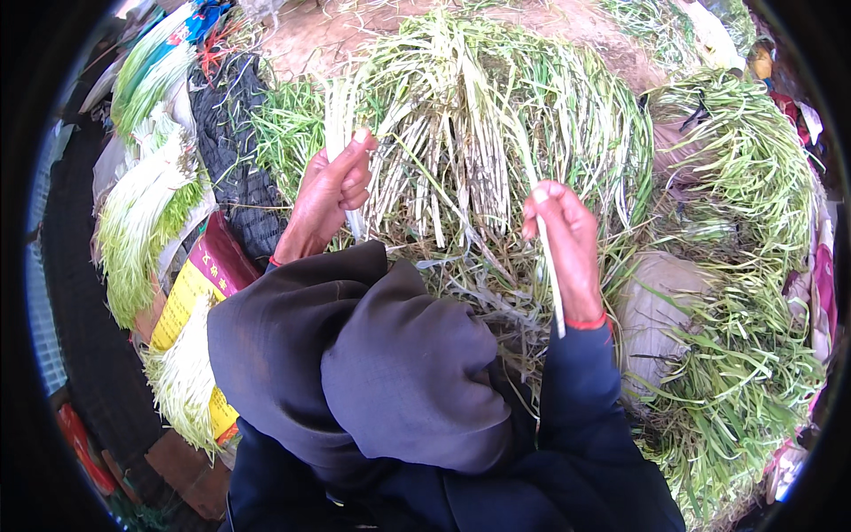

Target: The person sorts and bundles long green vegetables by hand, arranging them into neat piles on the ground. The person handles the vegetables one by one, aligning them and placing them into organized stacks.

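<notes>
My left hand [336, 176] is closed around a few pale stalks [336, 113] that stick up above it and hang below the fist. Between thumb and fingers of my right hand [562, 216] is one long pale stalk [551, 266], its lower end beside my wrist and its upper part reaching towards the heap. In front of both hands lies a large heap of green-and-white leafy stalks [465, 146], with the pale ends pointing towards me. Loose dry trimmings [492, 292] lie between my arms. A dark cloth brim or head covering hides part of the view below my left hand.
Sorted bunches of pale stalks [149, 199] line the left side, beside black netting [233, 146] and a yellow and maroon printed sack [193, 292]. More green leaves [738, 359] are piled at the right around a dusty cloth-like bundle [658, 312]. Bare reddish ground [319, 40] shows beyond the heap.
</notes>
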The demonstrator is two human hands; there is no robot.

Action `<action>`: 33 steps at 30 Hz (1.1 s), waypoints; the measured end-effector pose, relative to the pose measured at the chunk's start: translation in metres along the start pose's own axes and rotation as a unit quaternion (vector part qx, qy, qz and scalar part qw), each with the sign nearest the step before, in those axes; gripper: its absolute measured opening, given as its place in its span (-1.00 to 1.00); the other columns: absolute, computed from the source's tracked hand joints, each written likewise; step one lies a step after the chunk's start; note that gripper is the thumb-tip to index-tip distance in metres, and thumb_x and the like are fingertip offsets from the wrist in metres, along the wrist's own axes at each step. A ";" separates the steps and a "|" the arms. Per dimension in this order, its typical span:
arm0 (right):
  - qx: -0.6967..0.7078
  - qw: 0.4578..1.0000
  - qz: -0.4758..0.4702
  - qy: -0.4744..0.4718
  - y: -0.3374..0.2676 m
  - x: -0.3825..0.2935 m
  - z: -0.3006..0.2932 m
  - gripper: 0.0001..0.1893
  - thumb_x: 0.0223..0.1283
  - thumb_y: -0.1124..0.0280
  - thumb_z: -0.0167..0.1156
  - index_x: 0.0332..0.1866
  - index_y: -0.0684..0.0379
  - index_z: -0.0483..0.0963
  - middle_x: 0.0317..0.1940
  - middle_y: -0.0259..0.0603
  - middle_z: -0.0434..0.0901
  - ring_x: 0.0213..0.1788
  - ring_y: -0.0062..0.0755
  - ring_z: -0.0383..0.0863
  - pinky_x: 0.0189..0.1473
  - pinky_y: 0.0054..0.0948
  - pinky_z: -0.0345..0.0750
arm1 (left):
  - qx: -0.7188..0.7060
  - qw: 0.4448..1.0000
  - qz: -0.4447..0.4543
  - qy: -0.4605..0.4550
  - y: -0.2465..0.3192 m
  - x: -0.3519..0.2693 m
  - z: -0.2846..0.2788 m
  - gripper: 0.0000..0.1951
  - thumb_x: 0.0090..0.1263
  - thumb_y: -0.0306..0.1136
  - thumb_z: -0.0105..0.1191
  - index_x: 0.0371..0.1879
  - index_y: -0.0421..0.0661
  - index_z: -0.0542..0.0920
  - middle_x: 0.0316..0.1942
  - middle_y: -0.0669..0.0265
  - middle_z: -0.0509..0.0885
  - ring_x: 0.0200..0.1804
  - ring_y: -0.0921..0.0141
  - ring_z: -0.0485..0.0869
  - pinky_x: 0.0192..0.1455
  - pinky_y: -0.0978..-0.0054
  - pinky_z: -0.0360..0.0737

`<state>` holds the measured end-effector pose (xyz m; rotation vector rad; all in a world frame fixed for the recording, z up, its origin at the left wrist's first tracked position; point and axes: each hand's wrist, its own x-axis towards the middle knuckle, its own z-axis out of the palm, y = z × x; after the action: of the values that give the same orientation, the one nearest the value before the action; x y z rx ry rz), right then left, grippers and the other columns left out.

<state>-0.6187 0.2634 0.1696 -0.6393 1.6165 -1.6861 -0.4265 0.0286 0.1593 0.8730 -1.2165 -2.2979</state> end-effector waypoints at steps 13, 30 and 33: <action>-0.218 0.969 -0.115 0.005 0.051 -0.021 0.083 -0.83 0.21 0.52 0.33 -0.15 0.28 0.54 -0.41 -0.16 0.68 -0.44 -0.46 0.67 -0.35 -0.48 0.59 | 0.164 0.978 -0.100 -0.076 -0.037 0.004 0.015 -0.74 0.42 -0.19 0.24 -0.11 -0.11 0.65 -0.53 0.55 0.48 -0.66 0.74 0.19 -0.64 0.71 0.05; -0.007 0.983 0.126 -0.132 0.056 -0.008 0.077 -0.74 0.48 0.28 0.11 -0.07 0.29 0.56 -0.43 -0.43 0.52 -0.42 -0.70 0.44 -0.38 -0.64 0.40 | 0.140 0.982 -0.104 -0.076 -0.040 0.005 0.011 -0.78 0.36 -0.24 0.30 -0.18 -0.11 0.67 -0.55 0.53 0.52 -0.67 0.70 0.18 -0.65 0.65 0.05; 0.097 0.975 0.143 -0.142 0.055 -0.005 0.081 -0.70 0.49 0.22 0.09 -0.07 0.28 0.56 -0.42 -0.44 0.50 -0.43 -0.70 0.42 -0.38 -0.64 0.39 | 0.144 0.983 -0.081 -0.078 -0.035 0.002 0.013 -0.80 0.41 -0.24 0.26 -0.17 -0.10 0.66 -0.60 0.57 0.48 -0.67 0.71 0.14 -0.64 0.65 0.02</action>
<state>-0.5461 0.2169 0.1237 -0.4966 1.2584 -1.4449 -0.4392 0.0540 0.1346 0.9350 -1.6322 -2.3915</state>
